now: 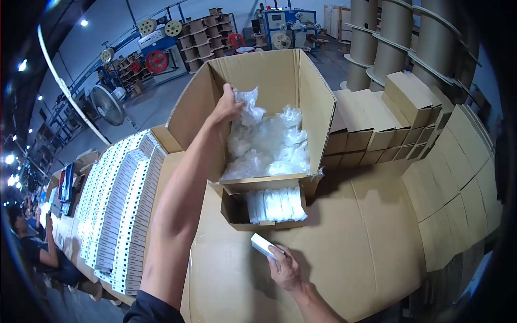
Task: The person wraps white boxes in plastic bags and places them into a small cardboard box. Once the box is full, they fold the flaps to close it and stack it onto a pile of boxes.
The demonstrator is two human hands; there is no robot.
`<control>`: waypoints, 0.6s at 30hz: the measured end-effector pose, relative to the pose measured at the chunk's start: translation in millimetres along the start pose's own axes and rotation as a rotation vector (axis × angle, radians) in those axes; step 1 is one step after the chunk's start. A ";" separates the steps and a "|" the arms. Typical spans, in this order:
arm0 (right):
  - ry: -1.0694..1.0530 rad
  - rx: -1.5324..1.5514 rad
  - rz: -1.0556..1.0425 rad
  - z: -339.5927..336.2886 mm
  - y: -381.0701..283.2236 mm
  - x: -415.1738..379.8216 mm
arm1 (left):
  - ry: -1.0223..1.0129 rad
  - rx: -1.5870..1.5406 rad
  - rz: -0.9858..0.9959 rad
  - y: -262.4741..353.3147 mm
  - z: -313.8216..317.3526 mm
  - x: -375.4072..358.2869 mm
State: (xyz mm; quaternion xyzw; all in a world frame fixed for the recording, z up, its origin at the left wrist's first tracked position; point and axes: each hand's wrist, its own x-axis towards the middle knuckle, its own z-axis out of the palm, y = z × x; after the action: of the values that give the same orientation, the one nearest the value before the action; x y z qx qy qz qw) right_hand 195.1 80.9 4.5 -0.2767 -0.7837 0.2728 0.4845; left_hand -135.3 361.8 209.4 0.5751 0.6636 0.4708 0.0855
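Observation:
My left hand (228, 105) reaches into a large open cardboard box (315, 91), its fingers closed on a crumpled clear plastic bag (249, 106). Below it, more clear plastic bags (269, 145) fill the bottom of that box. A slim white box (263, 245) is gripped in my right hand (285, 271), over the cardboard-covered table (334, 253). Between the hands stands a small open carton (232, 209), touching the front of the large box. Several plastic-wrapped white packs (276, 205) stand in a row in its right part; its left end shows a dark gap.
Stacked white boxes (118, 210) with printed labels line the left side. Brown cartons (371, 118) are piled at the right, and flat cardboard stacks (458, 183) lie nearer. Another person (46, 247) sits far left. A fan (107, 105), machines and large spools (377, 43) stand behind.

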 end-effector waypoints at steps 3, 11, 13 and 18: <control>-0.116 -0.030 0.030 -2.2 1.4 -1.9 | -0.063 0.167 0.256 -9.1 -12.3 -3.5; -0.095 -0.070 -0.007 -3.0 -3.4 -1.2 | 0.028 0.679 0.630 -55.5 -6.0 5.7; -0.018 -0.062 -0.101 -3.8 0.4 2.7 | 0.165 0.840 0.697 -9.2 -9.8 -18.4; 0.088 -0.066 -0.136 6.9 8.0 -7.8 | 0.025 0.530 0.282 17.9 -22.0 -1.2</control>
State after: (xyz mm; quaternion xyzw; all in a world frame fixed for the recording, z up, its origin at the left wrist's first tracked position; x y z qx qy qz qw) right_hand 193.1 80.0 -8.4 -0.2503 -0.7872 0.2009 0.5266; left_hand -137.1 347.3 233.8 0.6579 0.6779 0.2955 -0.1422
